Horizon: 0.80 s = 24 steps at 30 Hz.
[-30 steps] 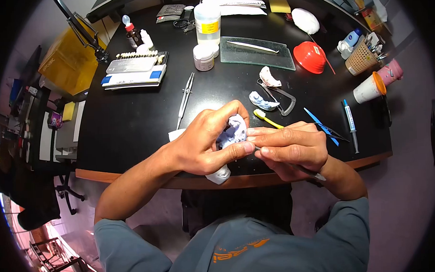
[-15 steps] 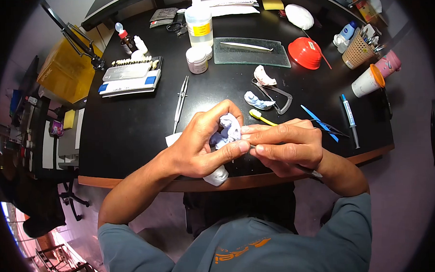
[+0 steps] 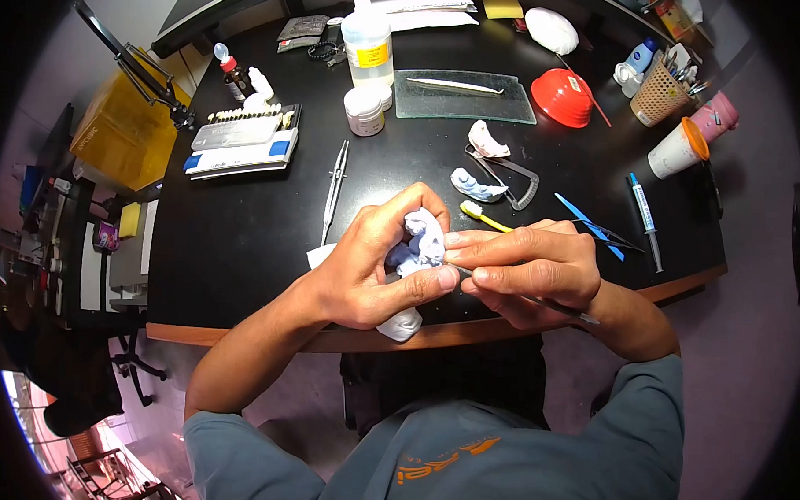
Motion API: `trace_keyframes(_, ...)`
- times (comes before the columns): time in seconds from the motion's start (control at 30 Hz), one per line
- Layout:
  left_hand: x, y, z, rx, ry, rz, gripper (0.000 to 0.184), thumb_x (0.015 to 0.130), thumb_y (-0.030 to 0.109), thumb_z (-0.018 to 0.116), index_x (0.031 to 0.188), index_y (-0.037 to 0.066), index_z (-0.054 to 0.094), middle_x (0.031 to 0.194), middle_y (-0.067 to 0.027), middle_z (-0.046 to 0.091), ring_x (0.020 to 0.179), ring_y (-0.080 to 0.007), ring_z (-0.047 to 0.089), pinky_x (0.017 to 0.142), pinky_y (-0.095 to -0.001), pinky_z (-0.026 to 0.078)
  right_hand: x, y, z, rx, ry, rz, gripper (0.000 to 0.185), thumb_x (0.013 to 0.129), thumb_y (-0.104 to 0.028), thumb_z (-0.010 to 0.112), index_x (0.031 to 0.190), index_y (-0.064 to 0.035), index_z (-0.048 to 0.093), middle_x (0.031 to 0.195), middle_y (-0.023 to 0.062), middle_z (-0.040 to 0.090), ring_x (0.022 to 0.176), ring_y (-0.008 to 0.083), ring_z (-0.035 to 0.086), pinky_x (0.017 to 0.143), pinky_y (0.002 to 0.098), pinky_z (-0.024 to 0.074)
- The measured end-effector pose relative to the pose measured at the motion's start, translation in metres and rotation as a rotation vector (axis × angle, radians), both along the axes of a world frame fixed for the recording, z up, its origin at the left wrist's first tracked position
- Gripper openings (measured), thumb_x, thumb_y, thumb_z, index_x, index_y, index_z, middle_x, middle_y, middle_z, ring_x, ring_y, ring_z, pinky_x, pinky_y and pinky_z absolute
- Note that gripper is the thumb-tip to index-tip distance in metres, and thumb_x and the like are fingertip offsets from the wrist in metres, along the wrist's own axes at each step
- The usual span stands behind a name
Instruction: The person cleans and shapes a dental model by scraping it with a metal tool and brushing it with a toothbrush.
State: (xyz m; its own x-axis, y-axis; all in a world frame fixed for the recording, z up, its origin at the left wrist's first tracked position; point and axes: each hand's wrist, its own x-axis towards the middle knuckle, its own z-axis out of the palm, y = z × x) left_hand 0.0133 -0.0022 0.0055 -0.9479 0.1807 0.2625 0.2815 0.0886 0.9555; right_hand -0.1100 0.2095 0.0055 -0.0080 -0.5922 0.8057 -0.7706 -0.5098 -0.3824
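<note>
My left hand (image 3: 374, 268) is wrapped around a pale blue dental cast (image 3: 426, 240), held just above the front edge of the table. Between the fingers and thumb of my right hand (image 3: 537, 267) is a slim metal carving instrument (image 3: 556, 308). Its handle end sticks out under the hand; its other end lies close to the cast by my left thumb, and I cannot tell whether the tip touches. A white cloth (image 3: 400, 326) shows beneath my left hand. Beyond my hands lie a yellow toothbrush (image 3: 487, 217) and another light blue cast piece (image 3: 477, 186).
Metal tweezers (image 3: 334, 195) lie to the left, near a tooth shade guide (image 3: 242, 145). A glass slab (image 3: 466, 111), a red bowl (image 3: 562, 99) and a white jar (image 3: 363, 112) stand farther back. A syringe (image 3: 645, 222) and blue tool (image 3: 590, 228) lie right.
The instrument in my right hand has shifted its angle slightly, with more of its handle end showing. My left hand still holds the cast in nearly the same place.
</note>
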Motion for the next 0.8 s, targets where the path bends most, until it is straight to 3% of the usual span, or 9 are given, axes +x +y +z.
trace_keyframes(0.17,-0.002,0.000,-0.006,-0.026,0.079,0.006,0.034,0.097,0.022,0.079,0.111,0.003,0.055,0.075,-0.0040,0.066,0.066,-0.0099,0.061,0.059,-0.0277,0.045,0.001,0.001,0.001,0.023,0.006,-0.009,0.022,0.091,0.004,0.079,0.110,-0.0026,0.072,0.104,0.0215,0.080,0.098,0.0331,0.081,0.087,0.0438,0.0682)
trace_keyframes(0.33,-0.001,-0.001,-0.006,-0.084,0.038,0.017,0.033,0.097,0.023,0.079,0.110,0.003,0.055,0.072,-0.0045,0.064,0.063,-0.0109,0.059,0.057,-0.0295,0.042,0.001,0.001,-0.002,0.028,-0.043,-0.022,0.016,0.084,0.005,0.083,0.098,0.0004,0.076,0.102,0.0212,0.081,0.096,0.0324,0.082,0.081,0.0388,0.0690)
trace_keyframes(0.47,-0.001,-0.002,-0.002,-0.122,-0.023,0.004,0.032,0.096,0.022,0.077,0.110,0.003,0.056,0.079,-0.0022,0.065,0.067,-0.0079,0.057,0.059,-0.0264,0.042,-0.001,0.002,-0.003,0.031,-0.024,-0.026,0.015,0.084,0.005,0.082,0.097,0.0003,0.077,0.102,0.0206,0.081,0.096,0.0328,0.082,0.079,0.0380,0.0691)
trace_keyframes(0.57,0.001,-0.002,0.002,-0.115,-0.062,0.008,0.032,0.096,0.022,0.077,0.110,0.003,0.056,0.079,-0.0012,0.065,0.068,-0.0077,0.057,0.060,-0.0265,0.042,-0.003,0.004,-0.001,0.052,0.024,-0.003,0.021,0.089,0.006,0.080,0.107,-0.0023,0.072,0.104,0.0231,0.080,0.098,0.0349,0.081,0.083,0.0430,0.0686)
trace_keyframes(0.73,0.000,0.004,-0.004,0.044,-0.091,0.034,0.034,0.097,0.018,0.080,0.113,0.003,0.054,0.079,-0.0021,0.064,0.068,-0.0086,0.057,0.061,-0.0277,0.045,-0.005,0.003,0.000,0.065,0.019,-0.027,0.021,0.088,0.007,0.080,0.105,-0.0018,0.071,0.105,0.0236,0.079,0.096,0.0351,0.081,0.083,0.0413,0.0684)
trace_keyframes(0.8,-0.002,0.003,-0.007,0.091,-0.090,0.001,0.038,0.095,0.015,0.081,0.118,0.004,0.053,0.085,-0.0021,0.064,0.075,-0.0088,0.058,0.067,-0.0276,0.046,-0.006,0.002,0.000,0.059,-0.033,-0.035,0.023,0.088,0.008,0.080,0.106,-0.0018,0.070,0.105,0.0236,0.079,0.098,0.0344,0.081,0.083,0.0404,0.0679)
